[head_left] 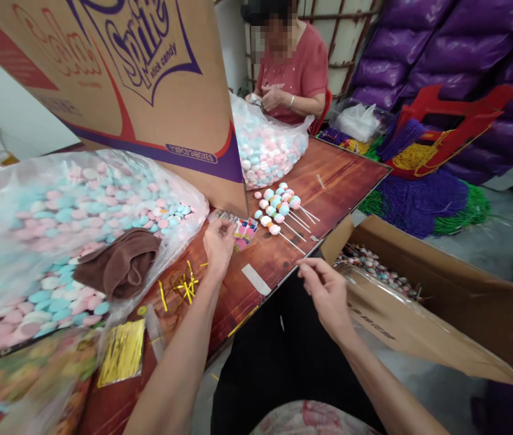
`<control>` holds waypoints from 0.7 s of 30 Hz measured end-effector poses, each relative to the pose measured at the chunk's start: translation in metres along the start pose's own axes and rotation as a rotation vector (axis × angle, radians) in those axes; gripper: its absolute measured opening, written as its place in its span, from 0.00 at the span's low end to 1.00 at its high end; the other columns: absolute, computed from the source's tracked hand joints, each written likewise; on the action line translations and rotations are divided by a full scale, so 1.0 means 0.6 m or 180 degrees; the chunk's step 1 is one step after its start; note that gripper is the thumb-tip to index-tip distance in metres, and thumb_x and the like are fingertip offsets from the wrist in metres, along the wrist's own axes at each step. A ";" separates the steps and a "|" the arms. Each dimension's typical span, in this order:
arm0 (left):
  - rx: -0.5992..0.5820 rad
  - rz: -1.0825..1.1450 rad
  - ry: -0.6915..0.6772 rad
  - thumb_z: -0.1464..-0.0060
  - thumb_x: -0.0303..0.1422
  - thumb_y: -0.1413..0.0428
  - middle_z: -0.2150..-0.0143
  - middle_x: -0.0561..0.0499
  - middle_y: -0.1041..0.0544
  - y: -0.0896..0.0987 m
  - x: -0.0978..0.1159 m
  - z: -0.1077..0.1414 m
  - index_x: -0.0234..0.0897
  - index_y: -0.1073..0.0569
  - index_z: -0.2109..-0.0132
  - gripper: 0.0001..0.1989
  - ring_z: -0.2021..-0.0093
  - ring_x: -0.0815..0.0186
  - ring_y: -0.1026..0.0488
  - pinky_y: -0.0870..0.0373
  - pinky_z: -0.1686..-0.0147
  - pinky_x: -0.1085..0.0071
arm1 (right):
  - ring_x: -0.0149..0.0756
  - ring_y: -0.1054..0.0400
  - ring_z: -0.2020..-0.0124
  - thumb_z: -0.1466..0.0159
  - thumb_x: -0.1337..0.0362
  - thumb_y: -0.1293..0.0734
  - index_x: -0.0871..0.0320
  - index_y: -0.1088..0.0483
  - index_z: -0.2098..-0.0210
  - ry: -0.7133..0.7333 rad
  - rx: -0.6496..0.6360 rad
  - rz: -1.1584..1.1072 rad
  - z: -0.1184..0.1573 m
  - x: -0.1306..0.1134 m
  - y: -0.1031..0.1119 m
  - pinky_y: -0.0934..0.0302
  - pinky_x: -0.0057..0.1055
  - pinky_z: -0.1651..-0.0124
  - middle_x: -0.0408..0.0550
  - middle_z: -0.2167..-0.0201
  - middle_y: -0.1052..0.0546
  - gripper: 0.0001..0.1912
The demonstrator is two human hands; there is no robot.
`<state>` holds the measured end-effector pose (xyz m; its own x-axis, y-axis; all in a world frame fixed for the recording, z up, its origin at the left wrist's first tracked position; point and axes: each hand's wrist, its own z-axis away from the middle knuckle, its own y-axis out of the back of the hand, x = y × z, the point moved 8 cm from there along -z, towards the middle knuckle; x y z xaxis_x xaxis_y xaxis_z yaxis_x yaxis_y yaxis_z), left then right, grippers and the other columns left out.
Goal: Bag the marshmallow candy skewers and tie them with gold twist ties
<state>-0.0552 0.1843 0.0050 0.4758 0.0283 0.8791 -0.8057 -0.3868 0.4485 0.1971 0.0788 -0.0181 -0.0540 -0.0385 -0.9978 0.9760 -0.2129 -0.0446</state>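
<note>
At the worktop's (344,184) near edge, the right hand (329,296) curls by the candy sticks (284,208). The left hand (219,244) bunches at the wrappers (246,233) beside the box (193,130), seemingly separating one, which calls for a fine pinch; both grips are unclear.

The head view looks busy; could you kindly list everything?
Table: one, brown, centre
Printed carton: one, brown, upper left
Bags of sweets: two, clear, left and top
Cloth: one, brown, on left bag
Printed bag: one, multicoloured, lower left
Strips: many, gold, left on table
Packet: at least one, multicoloured, on table
Skewered sweets: several, pastel, on table
Person: one, red top, behind table
Open carton: one, brown, lower right
Wrapped items: many, mixed, in open carton
Cords: many, multicoloured, right
Frame: one, red, among cords
Sacks: several, purple, upper right
Left hand: one, bare, at packet
Right hand: one, bare, near table
</note>
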 end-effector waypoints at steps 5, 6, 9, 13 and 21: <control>-0.0172 0.1058 0.0012 0.50 0.35 0.39 0.73 0.54 0.28 0.018 0.032 0.087 0.36 0.26 0.70 0.07 0.73 0.70 0.35 0.40 0.69 0.73 | 0.26 0.45 0.81 0.44 0.54 0.28 0.58 0.28 0.60 -0.0378 -0.0563 -0.0422 -0.007 -0.007 -0.112 0.51 0.24 0.82 0.40 0.76 0.30 0.17; -0.0199 0.1251 0.0065 0.50 0.35 0.39 0.73 0.53 0.27 0.020 0.036 0.107 0.36 0.26 0.70 0.07 0.72 0.69 0.34 0.38 0.68 0.73 | 0.26 0.46 0.82 0.46 0.54 0.27 0.58 0.28 0.62 -0.0519 -0.0658 -0.0601 -0.009 -0.004 -0.132 0.53 0.24 0.83 0.39 0.78 0.31 0.18; 0.0114 0.1479 0.0191 0.51 0.35 0.37 0.73 0.54 0.28 0.045 0.036 0.163 0.36 0.27 0.70 0.08 0.71 0.70 0.33 0.37 0.67 0.74 | 0.23 0.51 0.84 0.49 0.54 0.25 0.58 0.32 0.73 -0.0698 -0.0770 -0.0931 -0.010 0.000 -0.168 0.57 0.23 0.83 0.35 0.84 0.38 0.16; 0.0080 0.1890 0.0888 0.47 0.43 0.38 0.77 0.56 0.35 0.051 0.003 0.227 0.34 0.29 0.74 0.17 0.77 0.74 0.43 0.45 0.76 0.77 | 0.22 0.52 0.83 0.47 0.57 0.26 0.57 0.36 0.77 -0.0450 -0.0818 -0.0904 0.000 -0.013 -0.175 0.57 0.23 0.81 0.35 0.83 0.38 0.15; -0.0547 0.4624 0.2456 0.50 0.38 0.35 0.63 0.50 0.24 0.000 -0.009 0.240 0.37 0.22 0.61 0.12 0.70 0.74 0.32 0.32 0.69 0.77 | 0.29 0.38 0.76 0.40 0.58 0.31 0.57 0.35 0.74 -0.0094 -0.1268 -0.0524 0.033 -0.048 -0.186 0.41 0.27 0.71 0.40 0.77 0.31 0.13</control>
<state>-0.0071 0.0511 -0.0227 -0.8958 0.1994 0.3973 -0.4445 -0.3989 -0.8020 0.0858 0.0844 0.0166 -0.2161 -0.0647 -0.9742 0.9587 0.1748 -0.2243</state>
